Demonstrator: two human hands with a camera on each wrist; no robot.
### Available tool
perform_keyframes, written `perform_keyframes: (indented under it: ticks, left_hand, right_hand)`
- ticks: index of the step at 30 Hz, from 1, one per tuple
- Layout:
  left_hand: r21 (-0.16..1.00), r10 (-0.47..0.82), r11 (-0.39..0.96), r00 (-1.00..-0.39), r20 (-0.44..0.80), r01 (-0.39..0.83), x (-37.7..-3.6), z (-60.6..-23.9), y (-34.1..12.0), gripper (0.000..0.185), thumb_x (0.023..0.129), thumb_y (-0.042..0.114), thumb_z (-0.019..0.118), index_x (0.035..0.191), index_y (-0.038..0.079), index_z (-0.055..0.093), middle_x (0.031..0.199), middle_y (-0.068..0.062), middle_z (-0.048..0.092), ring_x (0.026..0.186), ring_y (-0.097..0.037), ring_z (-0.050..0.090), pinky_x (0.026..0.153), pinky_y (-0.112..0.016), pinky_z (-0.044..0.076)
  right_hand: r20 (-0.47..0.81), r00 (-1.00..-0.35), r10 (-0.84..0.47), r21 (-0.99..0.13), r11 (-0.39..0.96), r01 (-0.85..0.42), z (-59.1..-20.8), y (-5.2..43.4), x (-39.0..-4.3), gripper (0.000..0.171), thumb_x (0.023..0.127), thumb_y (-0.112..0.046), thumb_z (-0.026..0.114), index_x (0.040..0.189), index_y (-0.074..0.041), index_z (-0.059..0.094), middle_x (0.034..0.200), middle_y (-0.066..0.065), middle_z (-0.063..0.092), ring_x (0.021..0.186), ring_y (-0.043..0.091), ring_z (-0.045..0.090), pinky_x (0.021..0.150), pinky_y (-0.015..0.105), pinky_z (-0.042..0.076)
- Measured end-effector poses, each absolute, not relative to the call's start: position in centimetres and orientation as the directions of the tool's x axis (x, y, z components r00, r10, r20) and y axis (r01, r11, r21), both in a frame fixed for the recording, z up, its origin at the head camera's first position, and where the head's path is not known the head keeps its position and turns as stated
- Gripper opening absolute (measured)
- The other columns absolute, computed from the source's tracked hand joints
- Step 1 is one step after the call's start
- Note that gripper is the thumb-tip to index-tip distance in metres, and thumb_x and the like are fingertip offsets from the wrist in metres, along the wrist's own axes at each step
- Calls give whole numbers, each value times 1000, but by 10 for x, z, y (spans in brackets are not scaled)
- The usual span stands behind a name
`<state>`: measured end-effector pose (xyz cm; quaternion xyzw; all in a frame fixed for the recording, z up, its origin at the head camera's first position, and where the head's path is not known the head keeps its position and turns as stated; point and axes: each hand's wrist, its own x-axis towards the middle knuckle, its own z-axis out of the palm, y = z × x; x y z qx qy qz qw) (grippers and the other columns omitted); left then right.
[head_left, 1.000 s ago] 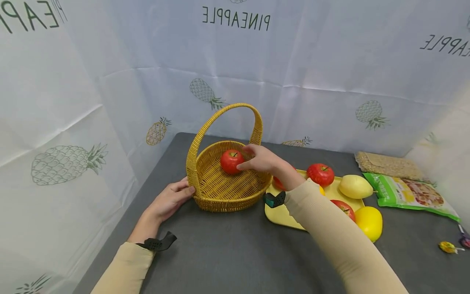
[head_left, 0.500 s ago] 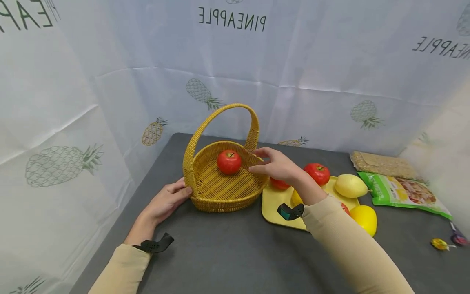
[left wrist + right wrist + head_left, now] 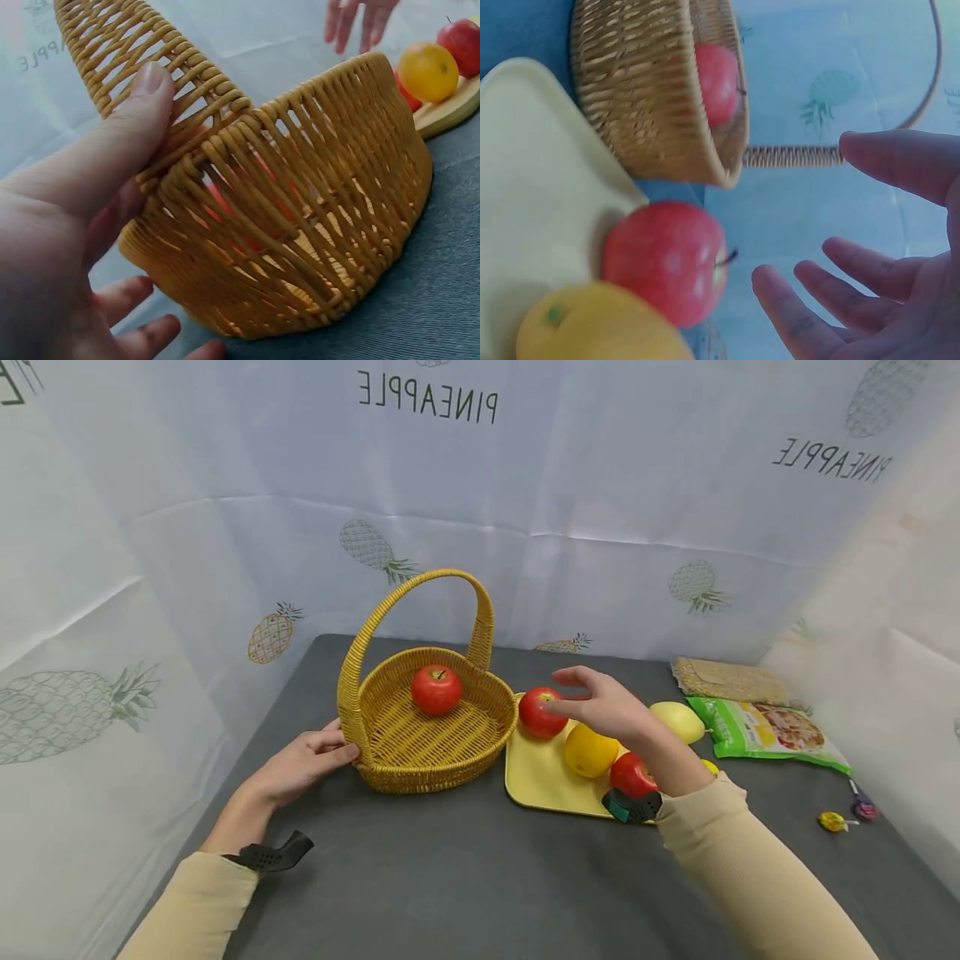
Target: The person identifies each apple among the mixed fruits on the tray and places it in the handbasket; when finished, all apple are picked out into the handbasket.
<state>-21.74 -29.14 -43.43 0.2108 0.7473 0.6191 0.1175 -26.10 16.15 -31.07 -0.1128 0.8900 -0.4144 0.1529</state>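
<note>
A yellow wicker basket (image 3: pixel 390 735) with a tall handle stands on the dark table and holds one red apple (image 3: pixel 436 689). My left hand (image 3: pixel 300 764) rests against the basket's left wall, thumb on the base of the handle (image 3: pixel 187 97). My right hand (image 3: pixel 603 702) hovers open and empty over the yellow tray (image 3: pixel 536 772), fingers spread just above a red apple (image 3: pixel 542 713) at the tray's near-basket corner. That apple (image 3: pixel 664 259) lies below my fingers (image 3: pixel 802 315) in the right wrist view. An orange (image 3: pixel 590 750), another red apple (image 3: pixel 632 774) and a pale yellow fruit (image 3: pixel 678 721) also lie on the tray.
A green snack bag (image 3: pixel 772 731) and a tan packet (image 3: pixel 723 678) lie at the back right. Two small wrapped sweets (image 3: pixel 834 820) sit near the right edge. A white pineapple-print cloth (image 3: pixel 600 527) walls in the table on three sides.
My right hand let go of the apple in the basket and drew back right, over the tray. The left hand stayed on the basket. The head view shifted right.
</note>
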Motion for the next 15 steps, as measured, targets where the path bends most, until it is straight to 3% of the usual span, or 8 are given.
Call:
perform_keyframes:
  ticks: [3,8,10,15]
  left_hand:
    - [985,484,54,-867,118,165,-217,-439,-291,39,108,11,55,137,-16,54,167,-23,13,154,-31,7,104,-17,40]
    - [978,511,-138,-835,206,157,-216,-449,-285,32,109,4,50,136,-4,64,155,-7,36,145,-14,31,106,-25,43]
    - [973,504,-165,-834,222,160,-216,-450,-283,30,109,5,50,134,1,67,151,1,40,143,-13,35,106,-25,43]
    - [976,477,-150,-852,213,160,-214,-449,-285,31,109,7,50,134,-6,64,158,-2,35,144,-10,34,106,-24,42]
  right_hand:
    - [-186,-939,-290,-756,653,-52,-312,171,-254,70,95,-42,74,152,-14,45,156,12,41,140,38,41,112,60,34]
    - [-181,-951,-251,-754,656,-30,-316,183,-243,71,94,-46,73,151,-14,46,154,15,42,140,38,40,111,61,35]
    - [-179,-951,-251,-762,647,-27,-319,185,-239,71,95,-45,73,151,-13,45,154,15,42,141,39,40,111,60,37]
    - [-173,-951,-254,-790,613,-20,-323,190,-227,70,96,-43,73,151,-11,44,155,13,42,140,38,44,107,56,43]
